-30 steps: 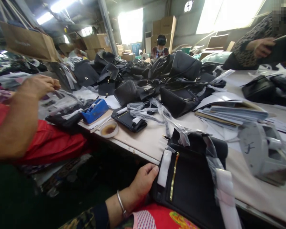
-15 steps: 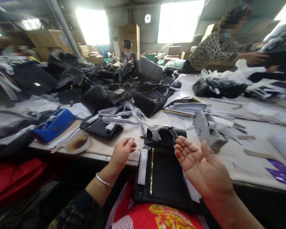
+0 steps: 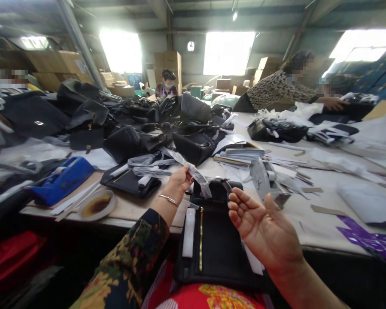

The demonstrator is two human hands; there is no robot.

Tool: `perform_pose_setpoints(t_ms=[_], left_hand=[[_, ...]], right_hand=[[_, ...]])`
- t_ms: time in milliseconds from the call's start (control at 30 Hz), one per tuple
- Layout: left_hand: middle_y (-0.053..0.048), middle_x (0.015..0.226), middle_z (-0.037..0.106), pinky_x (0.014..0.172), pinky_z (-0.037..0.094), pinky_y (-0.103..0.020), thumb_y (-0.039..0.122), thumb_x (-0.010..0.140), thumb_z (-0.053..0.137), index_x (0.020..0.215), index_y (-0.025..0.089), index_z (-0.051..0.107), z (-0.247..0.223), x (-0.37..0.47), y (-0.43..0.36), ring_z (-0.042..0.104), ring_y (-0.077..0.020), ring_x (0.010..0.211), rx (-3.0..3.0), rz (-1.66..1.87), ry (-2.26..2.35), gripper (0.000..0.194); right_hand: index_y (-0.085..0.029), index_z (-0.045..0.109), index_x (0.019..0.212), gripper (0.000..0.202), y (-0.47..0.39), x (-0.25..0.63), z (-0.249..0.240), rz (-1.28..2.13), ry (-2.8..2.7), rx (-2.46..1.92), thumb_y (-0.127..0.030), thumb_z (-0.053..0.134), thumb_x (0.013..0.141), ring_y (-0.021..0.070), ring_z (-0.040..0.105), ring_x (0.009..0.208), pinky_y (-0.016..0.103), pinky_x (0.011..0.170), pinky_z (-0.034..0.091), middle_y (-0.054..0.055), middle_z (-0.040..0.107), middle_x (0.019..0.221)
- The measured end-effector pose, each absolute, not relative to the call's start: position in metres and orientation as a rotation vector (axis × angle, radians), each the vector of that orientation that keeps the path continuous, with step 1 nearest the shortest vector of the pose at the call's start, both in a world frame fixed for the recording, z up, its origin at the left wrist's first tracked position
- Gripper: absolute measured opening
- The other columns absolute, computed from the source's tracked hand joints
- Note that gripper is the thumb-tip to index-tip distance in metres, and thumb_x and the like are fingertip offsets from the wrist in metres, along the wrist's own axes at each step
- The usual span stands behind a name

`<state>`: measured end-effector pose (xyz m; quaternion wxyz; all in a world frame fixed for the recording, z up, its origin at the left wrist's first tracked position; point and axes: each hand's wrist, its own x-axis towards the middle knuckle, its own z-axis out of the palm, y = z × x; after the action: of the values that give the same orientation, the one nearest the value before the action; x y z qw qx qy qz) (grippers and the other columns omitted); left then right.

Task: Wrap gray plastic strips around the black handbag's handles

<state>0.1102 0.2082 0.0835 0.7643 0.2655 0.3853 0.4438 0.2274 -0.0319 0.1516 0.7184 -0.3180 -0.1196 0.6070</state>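
Observation:
A black bag [image 3: 221,240] with a gold zipper [image 3: 201,240] leans upright between the table edge and my lap. White wrapping covers the strips along its sides. My left hand [image 3: 179,182] has its fingers closed on a plastic-wrapped strap [image 3: 199,177] near the bag's top. Palm up, my right hand [image 3: 268,229] is beside the bag's right edge, its fingers loosely bent and apart. Its fingertips are close to another wrapped strap end [image 3: 227,186]; whether they touch it, I cannot tell.
A blue tape dispenser [image 3: 62,178] and a stained round dish [image 3: 96,205] sit on the left. Another black bag [image 3: 131,180] lies behind them. Black bags pile up at the back. Right of centre are stacked papers [image 3: 239,154] and a grey dispenser [image 3: 266,182]. A co-worker [image 3: 270,90] reaches across at back right.
My left hand has moved forward and right from beside the bag and closed on the wrapped strap. My right hand stays by the bag's right edge. The camera view has tilted up.

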Motion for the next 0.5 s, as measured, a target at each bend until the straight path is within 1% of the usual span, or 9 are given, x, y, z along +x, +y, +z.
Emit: perform_pose_setpoints(t_ms=[100,133,200,233,300,367,400,467,500], left_hand=[[0.001,0.071,0.063,0.062,0.048,-0.019,0.02,0.086,0.066,0.079,0.015,0.06,0.088,0.111,0.184,0.06,-0.0081,0.061,0.685,1.01,0.745,0.011],[0.001,0.069,0.063,0.061,0.048,-0.02,0.021,0.081,0.071,0.077,0.014,0.062,0.09,0.109,0.173,0.059,-0.009,0.06,0.732,1.014,0.719,0.012],[0.001,0.065,0.062,0.059,0.046,-0.021,0.026,0.076,0.078,0.073,0.014,0.064,0.094,0.104,0.149,0.057,-0.01,0.058,0.831,1.047,0.697,0.018],[0.001,0.065,0.062,0.058,0.045,-0.022,0.03,0.076,0.078,0.073,0.014,0.064,0.097,0.101,0.137,0.056,-0.0106,0.058,0.911,1.069,0.702,0.021],[-0.001,0.07,0.065,0.06,0.046,-0.025,0.038,0.082,0.072,0.077,0.017,0.066,0.102,0.095,0.113,0.058,-0.0137,0.063,1.224,1.106,0.74,0.022],[-0.004,0.08,0.07,0.069,0.049,-0.03,0.04,0.088,0.064,0.083,0.019,0.069,0.107,0.088,0.09,0.063,-0.0184,0.074,1.564,1.089,0.705,0.021],[-0.006,0.086,0.072,0.076,0.05,-0.032,0.038,0.09,0.062,0.086,0.02,0.07,0.108,0.086,0.08,0.065,-0.0207,0.081,1.734,1.041,0.598,0.02],[-0.008,0.096,0.074,0.091,0.048,-0.036,0.033,0.092,0.058,0.091,0.022,0.07,0.106,0.083,0.064,0.067,-0.0238,0.093,2.085,0.88,0.245,0.016],[-0.009,0.095,0.074,0.095,0.047,-0.038,0.029,0.091,0.059,0.09,0.023,0.07,0.102,0.083,0.059,0.067,-0.0246,0.094,2.247,0.78,0.058,0.013]], right_hand=[[-0.015,0.076,0.109,0.045,-0.028,0.227,0.141,1.28,-0.374,-0.783,-0.055,0.065,0.089,0.0192,0.068,0.09,0.026,0.08,0.06,0.01,0.073,0.103],[-0.017,0.076,0.107,0.041,-0.025,0.228,0.136,1.233,-0.426,-0.838,-0.052,0.069,0.087,0.019,0.068,0.09,0.026,0.079,0.059,0.009,0.074,0.102],[-0.02,0.076,0.105,0.037,-0.015,0.233,0.125,1.104,-0.551,-0.993,-0.05,0.075,0.084,0.0188,0.068,0.089,0.025,0.076,0.058,0.007,0.075,0.099],[-0.021,0.076,0.105,0.037,-0.008,0.237,0.121,1.021,-0.623,-1.081,-0.051,0.076,0.084,0.019,0.068,0.09,0.025,0.076,0.057,0.007,0.075,0.099],[-0.022,0.076,0.107,0.04,0.007,0.245,0.118,0.862,-0.774,-1.248,-0.054,0.077,0.083,0.02,0.068,0.093,0.026,0.078,0.055,0.007,0.076,0.1],[-0.022,0.077,0.107,0.043,0.023,0.25,0.125,0.829,-0.891,-1.341,-0.057,0.077,0.081,0.0214,0.068,0.092,0.027,0.076,0.055,0.006,0.076,0.099],[-0.021,0.077,0.105,0.044,0.029,0.25,0.13,0.89,-0.928,-1.349,-0.058,0.077,0.081,0.0221,0.069,0.089,0.027,0.073,0.055,0.006,0.077,0.096],[-0.016,0.078,0.099,0.046,0.038,0.248,0.144,1.121,-0.941,-1.318,-0.058,0.076,0.08,0.0222,0.07,0.078,0.027,0.063,0.056,0.009,0.077,0.088],[-0.014,0.078,0.095,0.045,0.04,0.246,0.15,1.233,-0.909,-1.29,-0.056,0.079,0.079,0.0211,0.07,0.072,0.025,0.058,0.055,0.01,0.077,0.086]])
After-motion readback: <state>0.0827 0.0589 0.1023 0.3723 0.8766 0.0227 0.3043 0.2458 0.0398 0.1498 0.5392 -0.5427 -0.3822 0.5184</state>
